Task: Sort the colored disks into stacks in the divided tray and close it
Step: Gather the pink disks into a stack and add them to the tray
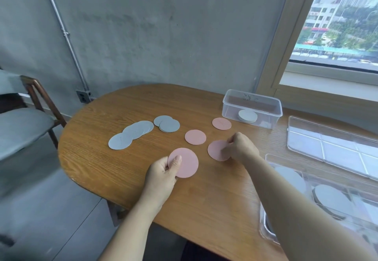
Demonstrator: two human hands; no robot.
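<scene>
My left hand (pixel 163 169) holds a pink disk (pixel 187 164) by its left edge, thumb on top, just above the table. My right hand (pixel 241 146) pinches the right edge of a second pink disk (pixel 215 149) that lies on the wood. Two more pink disks (pixel 195 137) (pixel 221 123) lie farther back. Several grey disks (pixel 131 133) are spread in an overlapping row at the left, with two more grey disks (pixel 167 124) beside them. The clear divided tray (pixel 268 226) at the near right holds grey disks (pixel 331 198); my right forearm hides part of it.
A clear tray lid (pixel 331 144) lies flat at the right. A small clear box (pixel 252 107) with grey disks inside stands at the back right. The wooden table (pixel 204 199) has a rounded left end. A chair (pixel 26 121) stands to the left.
</scene>
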